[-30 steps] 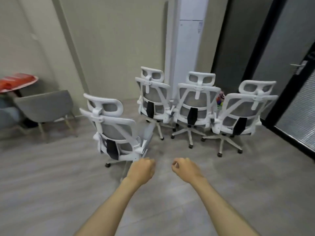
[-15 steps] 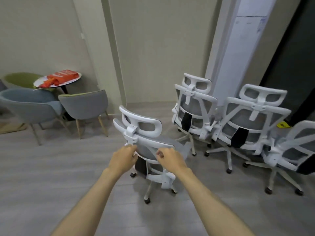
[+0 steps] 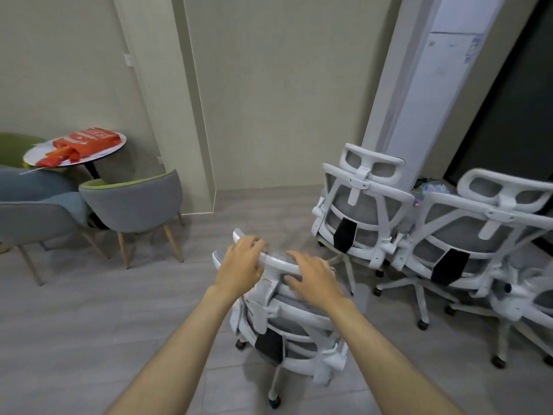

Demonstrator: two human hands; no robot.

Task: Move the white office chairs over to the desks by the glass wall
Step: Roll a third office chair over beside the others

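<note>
- Head view: left hand [image 3: 242,266] and right hand [image 3: 314,277] now curled over nearest chair's headrest [image 3: 276,262], up from backrest frame.
- Ready for wheeling toward desks.

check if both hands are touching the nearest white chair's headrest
Touching. The head view shows the left hand laid over the headrest bar, fingers curling on its top edge, and the right hand resting on it, thumb underneath.
</note>
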